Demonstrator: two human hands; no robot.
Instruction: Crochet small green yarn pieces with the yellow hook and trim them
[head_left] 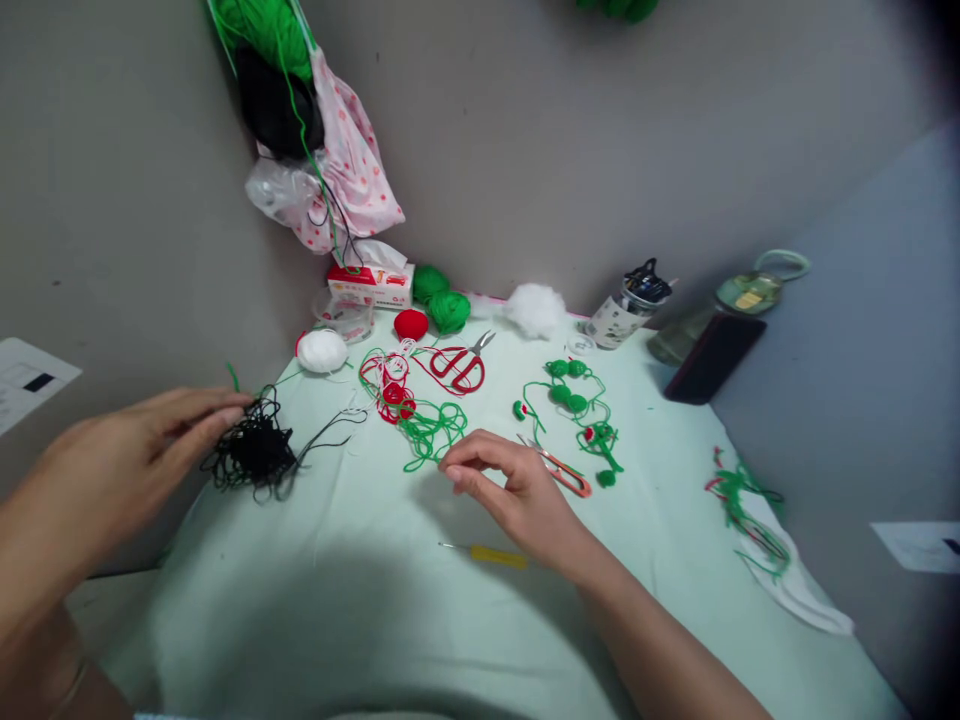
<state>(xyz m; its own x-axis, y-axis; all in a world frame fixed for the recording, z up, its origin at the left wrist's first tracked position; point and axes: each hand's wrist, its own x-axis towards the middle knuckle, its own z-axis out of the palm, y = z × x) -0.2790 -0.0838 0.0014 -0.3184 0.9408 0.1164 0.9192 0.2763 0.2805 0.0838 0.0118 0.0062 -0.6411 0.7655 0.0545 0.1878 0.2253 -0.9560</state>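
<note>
I take the yellow-handled hook [495, 556] as my mark on the cloth. Well to its left, and farther from me, sits the black yarn tangle [264, 452], with my left hand [169, 435] at its upper left edge. Thumb and forefinger come nearly tip to tip there; whether they pinch a strand, I can't tell. The tangle lies just under and to the right of those fingertips, and its loose ends trail rightward, toward the hook's side, so my left hand is by far the nearer.

My right hand [517, 492] hangs just beyond the hook, thumb and forefinger curled almost together; I can't tell if any thread is between them. The green yarn loops [433, 432] lie right past those tips, farther out than the hook, whose long axis runs crosswise, metal end pointing left.
</note>
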